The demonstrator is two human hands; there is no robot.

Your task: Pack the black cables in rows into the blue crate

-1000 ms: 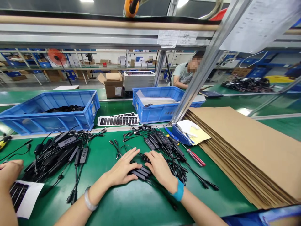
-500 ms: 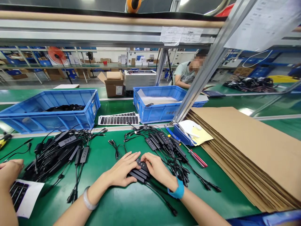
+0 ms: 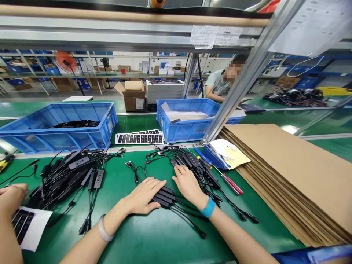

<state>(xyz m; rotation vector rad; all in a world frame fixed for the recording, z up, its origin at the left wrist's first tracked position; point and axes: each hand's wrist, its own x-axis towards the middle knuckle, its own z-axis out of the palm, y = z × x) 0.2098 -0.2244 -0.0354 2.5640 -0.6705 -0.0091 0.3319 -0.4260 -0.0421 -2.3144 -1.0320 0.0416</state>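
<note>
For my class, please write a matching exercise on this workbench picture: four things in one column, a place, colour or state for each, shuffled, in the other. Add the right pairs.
Column 1
1. Wearer's left hand
2. Wearer's right hand
3. Screwdriver
4. Cardboard sheets

Column 2
A. Red-handled
B. Stacked at the right side of the green table
C. Lying over one end of a short row of black controllers
D. Has a blue wristband at its wrist

Right pairs: 1-C, 2-D, 3-A, 4-B
</note>
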